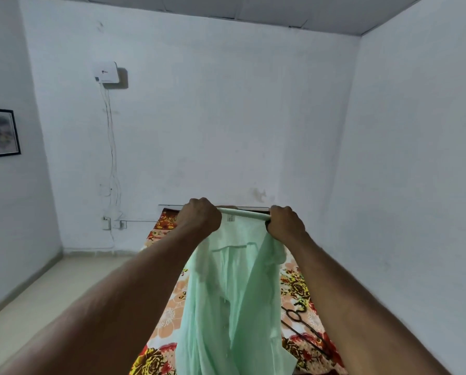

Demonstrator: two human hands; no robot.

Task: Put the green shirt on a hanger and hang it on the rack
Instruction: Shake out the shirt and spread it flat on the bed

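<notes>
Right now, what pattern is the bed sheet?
Floral, in red, orange and yellow; bed sheet, head view.

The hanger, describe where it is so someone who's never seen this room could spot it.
Find the bed with the floral sheet against the far wall. The hanger lies on its right side, beside the hanging green shirt. It is thin, dark wire with a hook, the only bare metal thing there.

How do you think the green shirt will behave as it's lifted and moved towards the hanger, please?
Probably floppy: the green shirt hangs in loose folds below the left hand and right hand. It looks thin and light, so it will likely sway.
</notes>
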